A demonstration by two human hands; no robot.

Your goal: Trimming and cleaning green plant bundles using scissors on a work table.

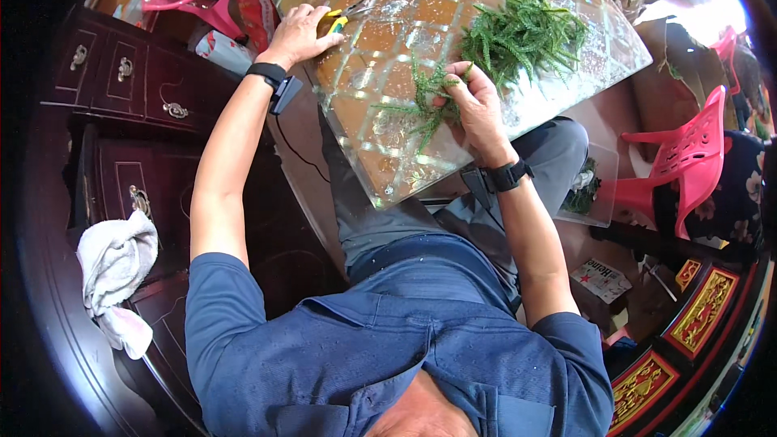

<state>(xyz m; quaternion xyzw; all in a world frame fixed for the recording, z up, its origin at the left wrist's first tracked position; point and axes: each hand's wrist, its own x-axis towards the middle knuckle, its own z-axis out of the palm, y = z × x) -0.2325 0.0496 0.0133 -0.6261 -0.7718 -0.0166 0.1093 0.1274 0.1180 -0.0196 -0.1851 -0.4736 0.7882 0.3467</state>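
Pinches a green sprig (427, 101) in the right hand (479, 109), with a closed grip of thumb and fingertips, over the near part of the bench (368, 73). Lets thin, feathery branches spread out to the left of the fingers and toward the near edge. Cannot tell one stem from several there, because of the overlap. Has a loose pile of similar green sprigs (524, 36) lying just beyond and to the right of that hand, heaped on the bench.

Has the left hand (299, 35) over the bench's left edge, at a pair of pliers (338, 25) with yellow handles, metal nose pointing away to the right. Has thumb and fingers apart at the handle ends; cannot tell from this view about a firm grip on them or only a touch.

Wears a dark band (267, 73) on each wrist, a blue short-sleeved shirt (380, 356) and grey trousers (550, 146), with legs at the near side of the bench. Works over a clear, patterned top scattered with pale specks.

Has to the left a dark wooden cabinet (105, 146) with metal pulls and, hanging near its drawers, a pale cloth (121, 259). Has at upper left a pink chair (194, 4); at right, another pink chair (688, 154), beside a clear bin (603, 202) with greenery inside. Has near the lower right corner red panels (702, 310) with gold carving.
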